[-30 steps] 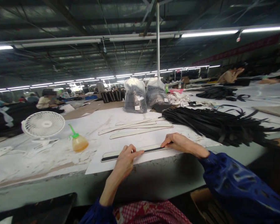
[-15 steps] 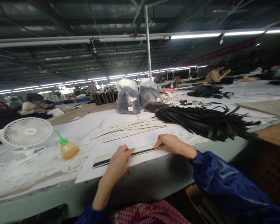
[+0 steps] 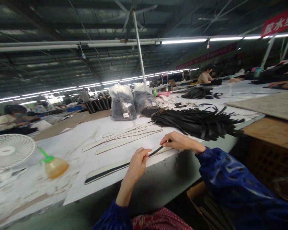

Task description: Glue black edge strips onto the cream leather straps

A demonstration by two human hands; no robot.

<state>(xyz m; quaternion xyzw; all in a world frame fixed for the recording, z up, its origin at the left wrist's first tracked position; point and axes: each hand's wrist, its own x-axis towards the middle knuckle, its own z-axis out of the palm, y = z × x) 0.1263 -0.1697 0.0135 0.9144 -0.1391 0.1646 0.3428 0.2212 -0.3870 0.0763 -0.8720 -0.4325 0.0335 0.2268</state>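
A long pale strip with rounded ends [image 3: 96, 171] lies near the table's front edge. Along it runs a narrow black strip [image 3: 108, 172], flat on its left part. My left hand [image 3: 136, 161] is closed at the middle of the pale strip, its fingertips on the black strip. Further right, my right hand [image 3: 177, 140] pinches the black strip and holds that stretch slightly raised above the pale one. Several more pale strips [image 3: 124, 142] lie behind on white paper [image 3: 74, 188].
To the left stand a white fan [image 3: 9, 150] and a squeeze bottle of amber liquid [image 3: 55, 167] with a green spout. A heap of black strips [image 3: 196, 121] lies at the right, and filled plastic bags [image 3: 122, 103] stand behind. Other people sit at far tables.
Both hands have moved right along the pale strip. My right hand has lifted the right part of the black strip. The camera view has turned to the right.
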